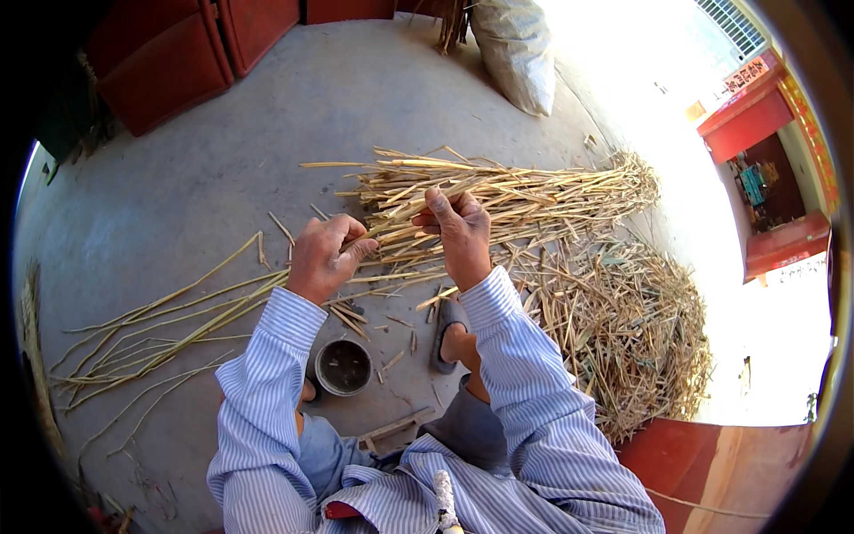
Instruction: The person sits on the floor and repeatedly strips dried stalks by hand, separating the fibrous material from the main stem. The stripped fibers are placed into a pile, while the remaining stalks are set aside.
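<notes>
My left hand [326,258] is closed, thumb and fingers pinching the end of a straw stalk. To its right, my right hand [458,233] is raised a little higher, its fingers closed in a pinch on a stalk. The thin stalk between them blends into the straw behind, so its full length is hard to follow. Just beyond both hands lies a bundle of straw stalks [534,191], cut ends to the left and bushy ends to the right. Long, thin greenish stems [191,329] spread over the floor left of my left forearm.
A bowl of dark liquid [343,367] stands between my feet, near a grey slipper [450,329]. Leafy straw waste [632,329] is heaped at right. Farther off are a whitish sack [516,53] and red armchairs [160,62]. Short stalk pieces [350,318] litter the concrete floor [240,169].
</notes>
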A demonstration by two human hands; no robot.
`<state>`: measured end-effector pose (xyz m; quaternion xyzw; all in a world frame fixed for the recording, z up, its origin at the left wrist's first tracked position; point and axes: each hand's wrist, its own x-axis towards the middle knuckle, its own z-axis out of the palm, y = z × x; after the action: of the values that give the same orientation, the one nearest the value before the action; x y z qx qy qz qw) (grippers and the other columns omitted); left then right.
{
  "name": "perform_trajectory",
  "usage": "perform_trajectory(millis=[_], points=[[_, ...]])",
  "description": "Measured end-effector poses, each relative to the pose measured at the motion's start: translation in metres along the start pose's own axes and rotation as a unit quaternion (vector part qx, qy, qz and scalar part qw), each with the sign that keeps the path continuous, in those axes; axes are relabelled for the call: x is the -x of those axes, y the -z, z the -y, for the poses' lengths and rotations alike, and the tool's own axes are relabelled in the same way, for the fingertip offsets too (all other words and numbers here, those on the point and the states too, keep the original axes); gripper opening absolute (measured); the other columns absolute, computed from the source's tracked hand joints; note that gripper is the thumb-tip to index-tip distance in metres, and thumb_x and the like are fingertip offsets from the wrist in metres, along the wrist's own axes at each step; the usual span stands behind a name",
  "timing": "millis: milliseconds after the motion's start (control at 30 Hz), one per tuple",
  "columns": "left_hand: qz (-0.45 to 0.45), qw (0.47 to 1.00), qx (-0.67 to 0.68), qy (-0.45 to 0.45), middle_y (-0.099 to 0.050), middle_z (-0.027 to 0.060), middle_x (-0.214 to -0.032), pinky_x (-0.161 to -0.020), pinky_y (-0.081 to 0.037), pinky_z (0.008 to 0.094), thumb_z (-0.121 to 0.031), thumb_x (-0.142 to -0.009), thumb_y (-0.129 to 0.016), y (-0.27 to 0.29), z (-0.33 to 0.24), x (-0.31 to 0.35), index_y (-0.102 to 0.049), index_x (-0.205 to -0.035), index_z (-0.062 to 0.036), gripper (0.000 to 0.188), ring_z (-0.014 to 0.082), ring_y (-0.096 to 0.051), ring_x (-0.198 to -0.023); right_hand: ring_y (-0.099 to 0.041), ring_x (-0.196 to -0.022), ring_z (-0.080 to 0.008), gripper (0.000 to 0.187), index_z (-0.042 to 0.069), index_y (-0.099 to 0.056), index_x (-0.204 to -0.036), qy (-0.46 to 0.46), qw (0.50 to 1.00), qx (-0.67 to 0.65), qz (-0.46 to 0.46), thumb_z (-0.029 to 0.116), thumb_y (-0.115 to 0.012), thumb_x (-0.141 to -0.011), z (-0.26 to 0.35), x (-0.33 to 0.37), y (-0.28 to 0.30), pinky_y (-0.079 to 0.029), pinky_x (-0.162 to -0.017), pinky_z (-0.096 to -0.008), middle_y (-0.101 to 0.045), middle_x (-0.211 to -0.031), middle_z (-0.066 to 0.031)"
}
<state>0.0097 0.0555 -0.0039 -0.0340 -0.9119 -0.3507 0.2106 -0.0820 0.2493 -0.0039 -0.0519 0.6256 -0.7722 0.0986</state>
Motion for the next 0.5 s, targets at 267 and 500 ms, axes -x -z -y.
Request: perform_trajectory(millis=[267,500], points=[[0.066,0.957,0.239,0.149,-0.064,0.0048,-0.069,-0.056,-0.046,0.0260,-0.018,-0.087,-0.073,0.003,0.016,0.001,-0.063,-0.083,-0.0002,0.020,0.0094,-0.057,-0.062,-0.067,-0.086,-0.0127,0.025,0.001,-0.067,-0.102,-0.047,0.983,-0.087,0.157,0.025,-0.065,-0.094,0.007,-0.004,0.004,-0.054,-0.075,-0.0255,-0.071,-0.094,-0.0072],[0.033,0.974,0.181,0.133,-0.065,0.0049,-0.070,-0.056,-0.047,0.0261,-0.021,-0.087,-0.074,0.005,0.010,-0.001,-0.064,-0.082,-0.0005,0.023,0.0096,-0.058,-0.062,-0.065,-0.063,-0.0139,0.030,0.000,-0.067,-0.096,-0.042,0.999,0.007,0.005,0.029,-0.069,-0.091,-0.005,0.003,-0.009,-0.052,-0.058,-0.0247,-0.069,-0.077,-0.0079]])
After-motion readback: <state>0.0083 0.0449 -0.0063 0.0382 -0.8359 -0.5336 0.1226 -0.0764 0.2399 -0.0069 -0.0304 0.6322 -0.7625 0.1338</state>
